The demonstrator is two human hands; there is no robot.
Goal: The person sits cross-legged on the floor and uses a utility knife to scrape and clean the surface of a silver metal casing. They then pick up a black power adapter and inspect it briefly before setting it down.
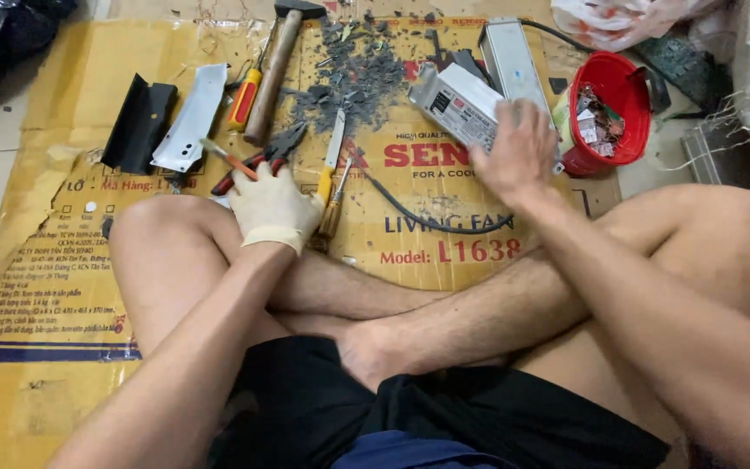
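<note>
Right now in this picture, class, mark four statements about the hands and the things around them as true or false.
1. The left hand wears a pale glove. True.
2. The right hand rests on the hammer. False: it rests on a grey metal box.
3. The red tub stands right of the box. True.
4. The tools lie on a bare tiled floor. False: they lie on flattened cardboard.

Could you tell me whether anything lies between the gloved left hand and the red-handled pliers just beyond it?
Nothing visible does. The left hand lies right at the red-handled pliers, its fingers over their handles. A thin orange-tipped tool crosses just above the knuckles, and a yellow-handled chisel lies to the side; neither blocks the pliers.
</note>
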